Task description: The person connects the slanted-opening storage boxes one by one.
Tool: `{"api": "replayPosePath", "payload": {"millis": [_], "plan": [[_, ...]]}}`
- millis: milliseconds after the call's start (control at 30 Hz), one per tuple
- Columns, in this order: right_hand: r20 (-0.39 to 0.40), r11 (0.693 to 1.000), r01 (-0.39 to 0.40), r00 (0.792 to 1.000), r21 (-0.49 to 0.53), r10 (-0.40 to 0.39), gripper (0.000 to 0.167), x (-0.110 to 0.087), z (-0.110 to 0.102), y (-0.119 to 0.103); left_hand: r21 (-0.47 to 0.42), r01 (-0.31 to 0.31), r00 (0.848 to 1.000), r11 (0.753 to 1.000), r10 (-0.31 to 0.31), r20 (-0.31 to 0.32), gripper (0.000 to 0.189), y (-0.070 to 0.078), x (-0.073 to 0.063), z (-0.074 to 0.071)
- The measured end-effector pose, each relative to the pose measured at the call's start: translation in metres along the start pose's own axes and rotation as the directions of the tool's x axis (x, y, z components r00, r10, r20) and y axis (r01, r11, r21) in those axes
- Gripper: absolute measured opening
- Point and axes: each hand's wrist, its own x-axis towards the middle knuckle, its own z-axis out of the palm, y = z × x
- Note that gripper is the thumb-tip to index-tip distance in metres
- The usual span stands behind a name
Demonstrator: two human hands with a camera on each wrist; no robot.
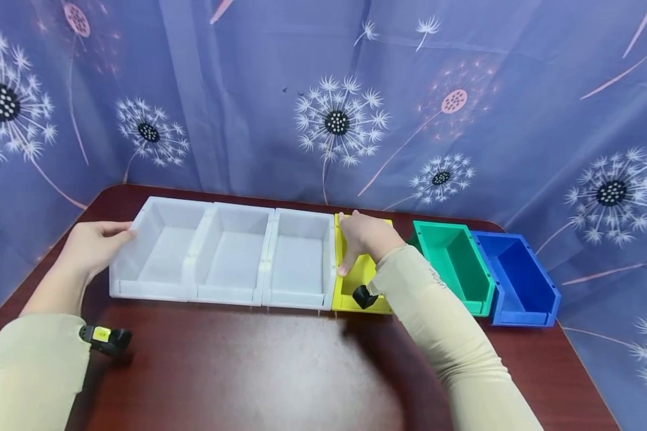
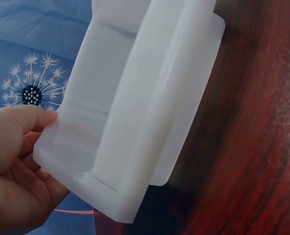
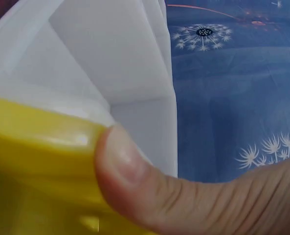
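Floral curtains (image 1: 253, 102) around a table (image 1: 237, 371) suggest a workstation.

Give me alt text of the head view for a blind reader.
A person's left hand holds the leftmost white bin and the right hand touches the yellow bin, with two more white bins between. A green bin and a blue bin stand farther right on the brown table, before a dandelion-print cloth.

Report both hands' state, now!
Left hand: holding the leftmost white rectangular plastic bin.
Right hand: touching the yellow rectangular plastic bin; whether it grips cannot be told.
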Motion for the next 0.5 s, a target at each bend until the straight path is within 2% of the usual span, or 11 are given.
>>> {"api": "replayPosePath", "payload": {"millis": [100, 167, 300, 400, 500], "plan": [[-0.001, 1.000, 0.018, 1.000, -0.003, -0.018, 0.126, -0.001, 0.005, 0.005, 0.016, -0.012, 1.000, 1.000, 0.012, -0.007, 0.058, -0.003, -0.002, 0.005], [-0.008, 0.998, 0.049, 0.999, 0.030, -0.049, 0.126, -0.002, 0.009, 0.012, 0.034, -0.025, 0.999, 0.999, 0.026, -0.024, 0.055, -0.002, -0.002, 0.008], [-0.094, 0.980, 0.151, 0.986, 0.129, -0.140, 0.124, -0.004, 0.023, 0.033, 0.058, -0.045, 0.997, 0.997, 0.048, -0.061, 0.050, 0.003, -0.004, 0.010], [-0.234, 0.948, 0.260, 0.948, 0.187, -0.214, 0.119, -0.006, 0.040, 0.049, 0.074, -0.043, 0.995, 0.996, 0.050, -0.089, 0.049, 0.007, -0.007, 0.009], [-0.355, 0.905, 0.339, 0.904, 0.256, -0.238, 0.111, -0.012, 0.055, 0.062, 0.081, -0.028, 0.993, 0.996, 0.036, -0.110, 0.048, 0.011, -0.009, 0.006]]}}
